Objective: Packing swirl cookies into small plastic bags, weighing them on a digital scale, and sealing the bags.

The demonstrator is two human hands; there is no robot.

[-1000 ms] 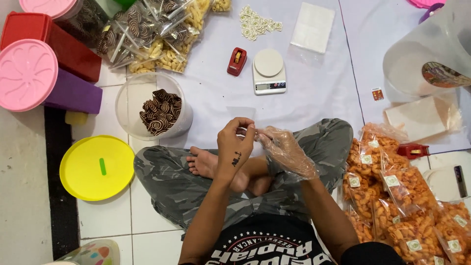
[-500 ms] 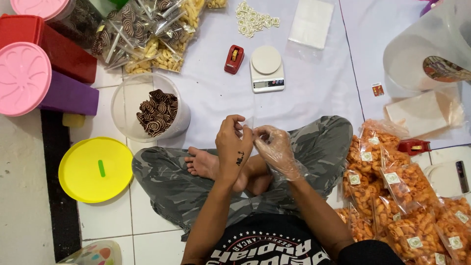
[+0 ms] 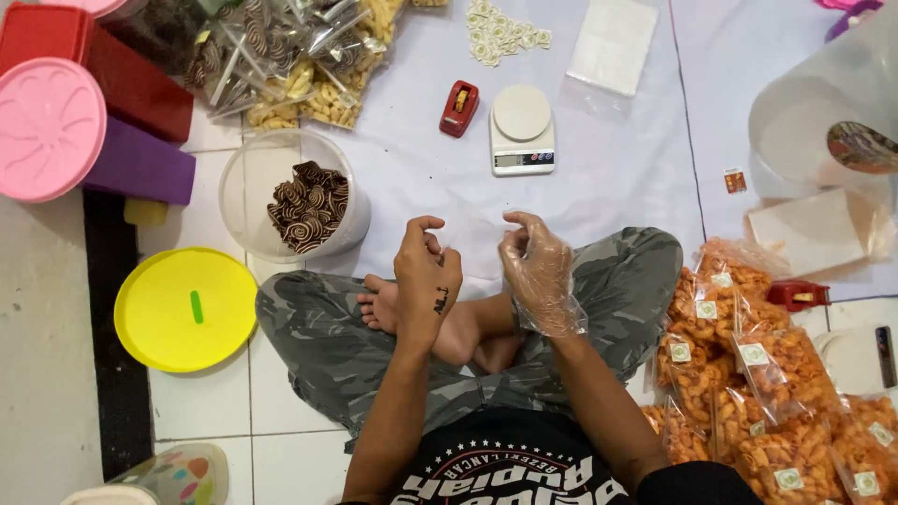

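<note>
Head view: since a second ago, your hands have parted. Your bare left hand (image 3: 427, 281) and gloved right hand (image 3: 535, 271) pinch a clear plastic bag (image 3: 470, 241), stretched between them above the white cloth's (image 3: 421, 178) near edge.

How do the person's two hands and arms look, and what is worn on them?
The left hand is bare, with a small dark marking on its back near the wrist. The right hand wears a loose, clear plastic glove that ends just past the wrist. Both forearms are uncovered, and the black sleeve of a printed shirt shows at the right upper arm.
</note>
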